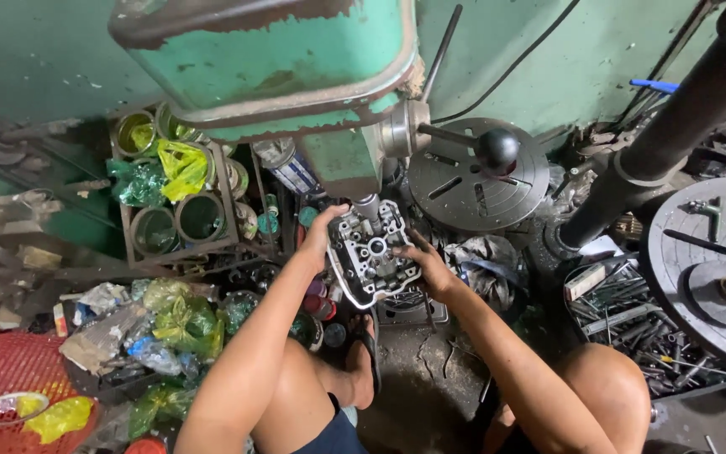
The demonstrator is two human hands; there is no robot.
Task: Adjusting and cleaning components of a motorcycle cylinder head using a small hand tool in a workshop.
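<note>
Hands, left point(321, 235) and right point(427, 265), clasp cylinder head point(371, 252) under green drill press point(296, 76), bags point(182, 324) crowding left.

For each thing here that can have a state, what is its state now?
Left hand: gripping the left edge of the metal engine part.
Right hand: holding the right side of the same part.
Metal engine part: held under the green drill press, open side up.
Green drill press: paint worn and rusty.
Red basket: holds a yellow bag.
</note>
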